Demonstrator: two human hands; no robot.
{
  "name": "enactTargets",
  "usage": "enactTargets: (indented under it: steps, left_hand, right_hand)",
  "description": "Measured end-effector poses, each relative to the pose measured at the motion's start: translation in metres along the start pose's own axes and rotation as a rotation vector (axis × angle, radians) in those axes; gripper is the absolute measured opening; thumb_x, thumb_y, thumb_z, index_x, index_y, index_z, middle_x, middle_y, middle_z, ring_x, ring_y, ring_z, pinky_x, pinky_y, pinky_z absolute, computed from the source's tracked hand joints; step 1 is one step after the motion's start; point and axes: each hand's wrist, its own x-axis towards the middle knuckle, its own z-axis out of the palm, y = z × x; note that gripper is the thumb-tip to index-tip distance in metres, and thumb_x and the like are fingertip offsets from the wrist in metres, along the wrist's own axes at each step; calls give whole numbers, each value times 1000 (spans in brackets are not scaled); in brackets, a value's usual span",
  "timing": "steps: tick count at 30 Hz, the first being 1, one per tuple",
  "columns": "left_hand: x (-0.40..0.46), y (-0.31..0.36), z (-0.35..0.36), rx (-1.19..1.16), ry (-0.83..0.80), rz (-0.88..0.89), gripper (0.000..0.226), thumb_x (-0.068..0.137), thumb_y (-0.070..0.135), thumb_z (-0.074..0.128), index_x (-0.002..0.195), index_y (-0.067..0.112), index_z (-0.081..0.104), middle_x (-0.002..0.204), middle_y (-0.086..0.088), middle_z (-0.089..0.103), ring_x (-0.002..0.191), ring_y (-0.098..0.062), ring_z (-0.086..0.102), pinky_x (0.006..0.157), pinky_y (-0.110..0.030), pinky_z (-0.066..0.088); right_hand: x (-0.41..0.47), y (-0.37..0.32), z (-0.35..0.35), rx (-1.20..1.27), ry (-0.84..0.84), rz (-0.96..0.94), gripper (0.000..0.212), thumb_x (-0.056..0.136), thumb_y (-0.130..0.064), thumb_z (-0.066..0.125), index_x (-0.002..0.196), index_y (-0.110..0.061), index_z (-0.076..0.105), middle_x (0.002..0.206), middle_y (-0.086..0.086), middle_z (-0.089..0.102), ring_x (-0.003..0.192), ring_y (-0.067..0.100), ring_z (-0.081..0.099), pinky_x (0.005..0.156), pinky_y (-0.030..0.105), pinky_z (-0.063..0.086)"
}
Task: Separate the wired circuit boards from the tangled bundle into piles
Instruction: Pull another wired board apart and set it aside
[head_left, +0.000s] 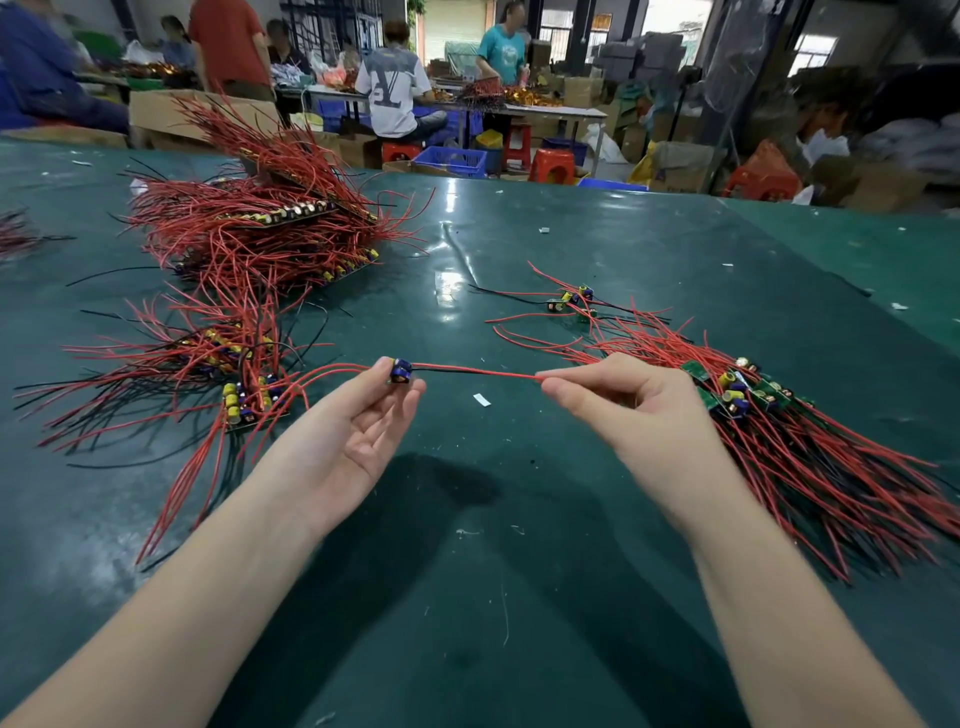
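Observation:
My left hand (363, 421) pinches a small circuit board (400, 372) with blue and yellow parts between thumb and fingertips, palm up. Its red and black wires (478, 371) stretch to the right, where my right hand (628, 400) pinches them. More red wires of this board trail left toward a tangled bundle (228, 374) of boards and wires. A sorted pile (769, 415) of green boards with red and black wires lies just right of my right hand. A few separate boards (571, 301) lie farther back.
A big heap of wired boards (265, 223) sits at the back left of the green table (493, 519). A small white scrap (481, 399) lies between my hands. Several people work at tables beyond, among stools, crates and boxes.

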Motion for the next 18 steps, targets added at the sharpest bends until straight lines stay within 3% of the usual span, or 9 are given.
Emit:
enactTargets:
  steps: [1,3,5,10,13,18]
  left_hand:
    - [-1,0,1,10,-6,-12,15,66,13,71,72,0,69,72,-9,69,70,-16,72,55,-17,56]
    - [-2,-1,2,41,-24,-29,14,66,13,71,59,1,72,71,-9,69,69,-15,72,55,-17,56]
    - [-3,-3,3,80,-32,-37,14,66,13,71,56,3,73,69,-9,69,68,-15,72,55,-17,56]
    - [-4,-3,3,114,-33,-30,14,66,15,71,57,4,74,70,-8,70,69,-15,72,54,-16,55]
    - [-4,-2,2,114,-22,-18,14,66,15,71,57,5,74,71,-9,71,70,-15,72,54,-16,55]
    - [-5,-4,4,141,-10,-18,14,65,16,71,56,5,74,69,-8,70,68,-14,72,54,-16,55]
  right_hand:
    - [0,-3,-6,28,-103,49,5,77,-28,77,79,-32,79,67,-5,65,58,-1,46,56,9,35]
    - [0,-4,-17,58,-311,151,14,71,-37,80,83,-30,80,60,-12,59,54,0,39,51,10,32]
    - [-1,-5,-23,66,-401,205,16,70,-36,77,85,-30,79,57,-13,54,55,2,36,52,11,31]
    - [2,-3,-26,42,-238,193,31,55,-52,79,81,-35,79,82,-6,73,68,-2,50,62,20,36]
    - [3,-1,-24,39,-107,132,29,58,-51,74,79,-32,78,77,8,60,71,11,44,63,26,33]
    - [5,2,-27,237,-209,239,26,51,-38,82,73,-24,79,69,-11,67,67,0,55,65,14,44]
